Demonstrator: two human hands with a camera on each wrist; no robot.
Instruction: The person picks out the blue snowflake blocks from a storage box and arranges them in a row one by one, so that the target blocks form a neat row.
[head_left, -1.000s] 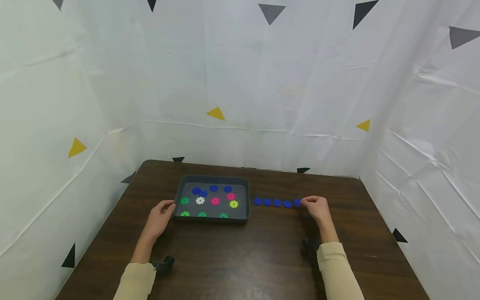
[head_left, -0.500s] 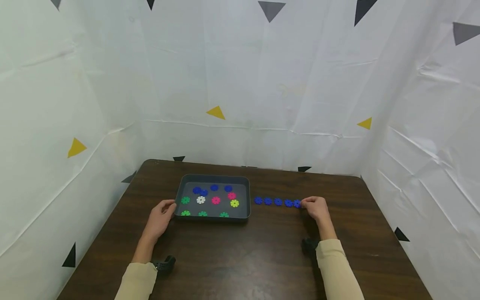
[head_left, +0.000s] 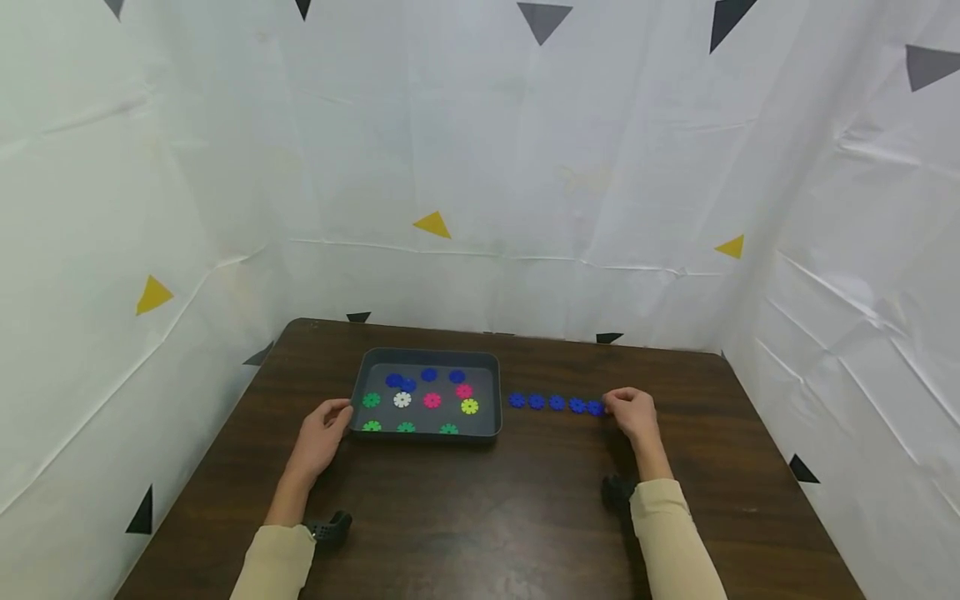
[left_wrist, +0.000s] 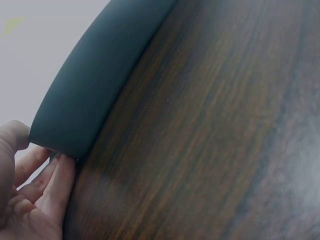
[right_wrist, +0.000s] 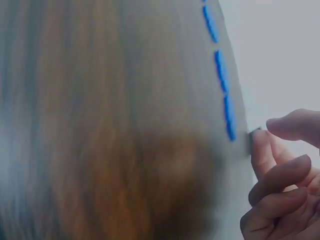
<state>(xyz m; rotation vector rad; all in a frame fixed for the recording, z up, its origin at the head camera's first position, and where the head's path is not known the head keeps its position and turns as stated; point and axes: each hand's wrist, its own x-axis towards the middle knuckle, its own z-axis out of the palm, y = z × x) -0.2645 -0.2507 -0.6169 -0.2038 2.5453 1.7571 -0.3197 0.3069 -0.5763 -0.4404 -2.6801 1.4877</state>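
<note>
A row of several blue notched plastic discs (head_left: 556,402) lies flat on the brown table, right of the tray. My right hand (head_left: 632,412) hovers at the right end of this row, beside the last blue disc (head_left: 594,408). In the right wrist view that blue disc (right_wrist: 229,118) lies apart from the fingertips, which are loosely bent and hold nothing. My left hand (head_left: 321,433) grips the left side of a dark grey tray (head_left: 425,438). The left wrist view has the thumb at the rim of the tray (left_wrist: 95,75) and the fingers against its lower side.
Inside the tray are more notched discs: several blue and green ones, pink discs (head_left: 432,401), a white disc (head_left: 402,400) and a yellow disc (head_left: 469,407). The wooden table (head_left: 480,517) ends at white sheeting (head_left: 480,167) behind and on both sides.
My right fingers have let go of the last blue disc, which now lies flat at the row's end, and have drawn slightly back from it. The left hand keeps its hold on the tray.
</note>
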